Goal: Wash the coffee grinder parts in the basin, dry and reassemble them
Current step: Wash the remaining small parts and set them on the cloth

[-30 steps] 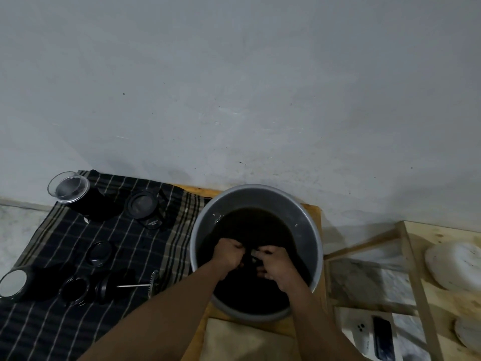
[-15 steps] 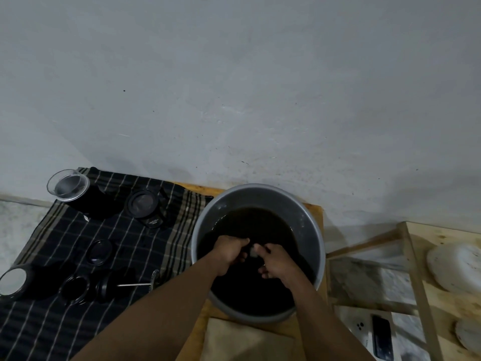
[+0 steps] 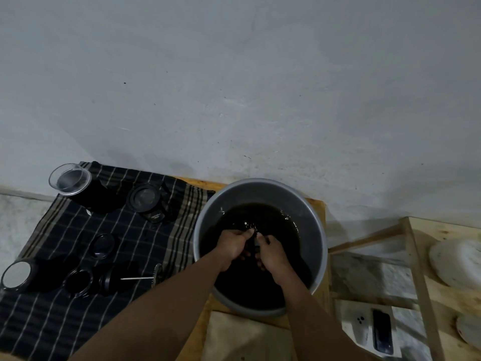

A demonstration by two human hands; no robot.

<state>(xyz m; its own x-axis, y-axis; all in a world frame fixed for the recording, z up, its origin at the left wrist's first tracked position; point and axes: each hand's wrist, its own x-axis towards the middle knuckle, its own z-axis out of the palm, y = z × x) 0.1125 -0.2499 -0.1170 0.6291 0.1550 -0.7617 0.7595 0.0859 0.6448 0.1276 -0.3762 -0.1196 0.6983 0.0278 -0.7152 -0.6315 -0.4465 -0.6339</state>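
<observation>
Both hands, left hand (image 3: pixel 232 245) and right hand (image 3: pixel 273 252), gripped one small dark part (image 3: pixel 253 243) in the basin (image 3: pixel 316 230); best rubbed underwater, gently.

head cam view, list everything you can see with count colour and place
basin: 1, grey metal, dark water, centre on wooden surface
small part: 1, dark, between the hands in the basin
striped cloth: 1, black with pale lines, left
grinder parts: about 6, black, laid out on the cloth
clear cup: 1, transparent, cloth's far left corner
rod with disc: 1, metal, cloth's near right
phones: 2, one white, one black, lower right
wooden frame: 1, pale, right
white lumps: 2, right edge
left hand: 1, in basin
right hand: 1, in basin
</observation>
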